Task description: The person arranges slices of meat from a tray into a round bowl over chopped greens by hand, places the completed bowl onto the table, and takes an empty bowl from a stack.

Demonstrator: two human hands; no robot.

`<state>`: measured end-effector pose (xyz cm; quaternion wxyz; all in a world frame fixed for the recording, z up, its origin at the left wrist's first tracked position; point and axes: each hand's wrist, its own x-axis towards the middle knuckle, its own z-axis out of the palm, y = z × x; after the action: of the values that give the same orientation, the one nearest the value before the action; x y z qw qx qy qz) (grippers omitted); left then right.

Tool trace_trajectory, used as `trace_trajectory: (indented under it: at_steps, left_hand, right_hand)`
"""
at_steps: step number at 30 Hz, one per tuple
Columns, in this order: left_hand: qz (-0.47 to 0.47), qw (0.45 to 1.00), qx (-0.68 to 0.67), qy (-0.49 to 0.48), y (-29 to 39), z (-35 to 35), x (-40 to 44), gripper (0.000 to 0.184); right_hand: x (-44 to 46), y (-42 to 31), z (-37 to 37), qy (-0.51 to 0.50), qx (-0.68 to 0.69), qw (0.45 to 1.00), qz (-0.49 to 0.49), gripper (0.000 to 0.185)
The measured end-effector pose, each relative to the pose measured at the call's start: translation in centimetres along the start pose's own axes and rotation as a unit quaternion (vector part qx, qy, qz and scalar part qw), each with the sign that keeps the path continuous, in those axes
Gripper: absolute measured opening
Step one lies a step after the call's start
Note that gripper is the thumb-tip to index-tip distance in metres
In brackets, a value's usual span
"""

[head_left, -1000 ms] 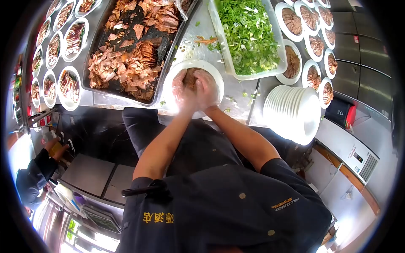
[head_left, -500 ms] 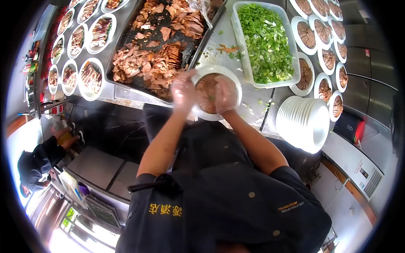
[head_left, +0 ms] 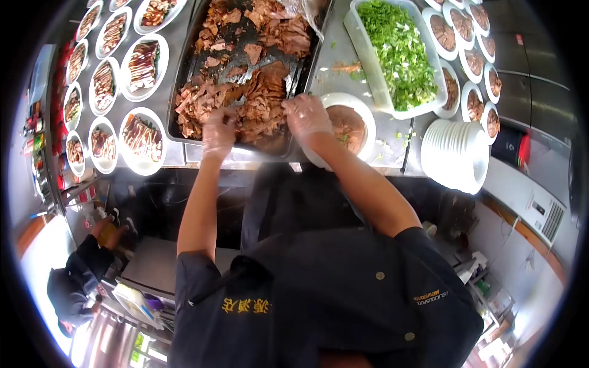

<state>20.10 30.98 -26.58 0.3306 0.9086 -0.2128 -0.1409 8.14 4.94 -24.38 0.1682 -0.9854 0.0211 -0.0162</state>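
A dark tray (head_left: 178, 92) of sliced and shredded brown meat (head_left: 264, 101) lies in front of me. My left hand (head_left: 219, 132), in a clear glove, is at the tray's near edge with its fingers curled against the meat; what they hold, if anything, is hidden. My right hand (head_left: 307, 118), gloved too, is over the tray's right rim, fingers bent toward the meat, their tips too blurred to read. Right beside it stands a white bowl (head_left: 370, 126) with meat slices in it, partly covered by my right wrist.
A plastic tub (head_left: 443, 101) of chopped green herbs sits at the right, near stacked white bowls (head_left: 451, 156). Filled plates (head_left: 144, 167) stand in rows at the left, and more bowls of meat (head_left: 472, 104) at the far right. Another person (head_left: 76, 282) is at the lower left.
Both hands have left the white bowl and moved left to the meat tray. The meat in the bowl is now uncovered. The whole view has shifted, with more plates showing at the left.
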Motion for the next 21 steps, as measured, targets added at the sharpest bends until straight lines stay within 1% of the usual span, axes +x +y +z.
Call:
trace_trajectory:
  at_steps: [1,2,3,4,5,6,7,8,9,10,11,12,13,14,15,16,17,18,19,20,21]
  left_hand:
    - [-0.068,0.993,-0.093,-0.004,-1.2,-0.6,-0.1,0.016]
    - [-0.135,0.974,-0.182,-0.002,-2.2,-1.2,0.1,0.017]
    - [-0.168,0.973,-0.157,-0.018,-1.4,-2.8,0.4,0.015]
    - [-0.161,0.974,-0.16,-0.022,-2.1,-3.1,0.9,0.015]
    - [-0.214,0.938,-0.268,-0.042,-3.0,-3.5,1.0,0.014]
    - [-0.265,0.888,-0.371,-0.061,-3.8,-3.8,1.1,0.014]
    - [-0.273,0.871,-0.402,-0.076,-4.4,-3.9,1.5,0.015]
    - [-0.269,0.871,-0.402,-0.086,-5.0,-4.2,2.0,0.015]
    - [-0.272,0.838,-0.461,-0.11,-5.7,-4.4,2.3,0.015]
    - [-0.274,0.8,-0.517,-0.133,-6.2,-4.7,2.3,0.015]
    - [-0.274,0.782,-0.543,-0.135,-5.4,-5.1,2.3,0.017]
    - [-0.268,0.784,-0.543,-0.138,-5.0,-5.4,3.0,0.017]
    - [-0.275,0.75,-0.587,-0.134,-4.7,-5.6,3.4,0.02]
    - [-0.288,0.713,-0.625,-0.132,-4.7,-5.9,2.9,0.023]
    - [-0.292,0.714,-0.62,-0.141,-4.9,-6.1,2.4,0.023]
    - [-0.289,0.73,-0.6,-0.15,-5.0,-6.3,2.5,0.025]
    - [-0.282,0.746,-0.582,-0.158,-5.0,-6.4,3.0,0.027]
    - [-0.278,0.761,-0.563,-0.164,-5.3,-6.2,3.3,0.029]
    - [-0.268,0.783,-0.524,-0.2,-6.6,-6.1,3.5,0.035]
    - [-0.266,0.783,-0.523,-0.205,-7.3,-5.6,3.9,0.035]
    - [-0.211,0.87,-0.385,-0.223,-7.2,-5.3,4.2,0.04]
  right_hand:
    - [0.7,-0.8,-0.9,-0.051,-0.014,0.998,0.042,0.011]
    - [0.3,-1.8,-1.3,-0.056,-0.014,0.997,0.049,0.011]
    - [0.1,-2.4,-1.9,-0.024,-0.005,0.999,0.049,0.012]
    - [0.1,-2.8,-2.4,0.007,0.003,0.999,0.049,0.013]
    - [0.3,-3.3,-2.6,-0.031,0.042,0.998,0.022,0.02]
    - [-0.1,-3.9,-1.3,-0.032,0.039,0.998,0.03,0.02]
    - [-0.5,-4.7,1.2,-0.058,0.075,0.995,-0.034,0.024]
    - [-0.5,-5.6,2.9,-0.084,0.111,0.986,-0.096,0.029]
    - [0.2,-8.1,1.3,-0.191,0.022,0.979,-0.073,0.042]
    - [0.5,-9.7,1.0,-0.192,0.022,0.979,-0.066,0.042]
    - [1.1,-10.9,0.9,-0.213,-0.043,0.974,-0.062,0.045]
    - [2.1,-11.7,0.9,-0.233,-0.109,0.965,-0.058,0.048]
    - [3.4,-12.1,0.8,-0.332,-0.082,0.939,-0.027,0.052]
    - [3.3,-12.0,1.0,-0.335,-0.077,0.939,-0.02,0.052]
    - [3.0,-11.7,1.1,-0.335,-0.047,0.941,-0.023,0.05]
    - [2.9,-11.2,1.2,-0.329,-0.021,0.944,-0.025,0.049]
    - [1.6,-10.3,3.7,-0.222,0.023,0.975,0.001,0.042]
    - [1.2,-9.9,3.8,-0.218,0.022,0.976,0.009,0.042]
    - [0.6,-9.5,3.8,-0.121,0.151,0.98,0.044,0.035]
    - [0.1,-9.2,4.0,-0.021,0.275,0.958,0.078,0.028]
    - [-0.2,-9.7,3.0,-0.019,0.275,0.958,0.084,0.028]
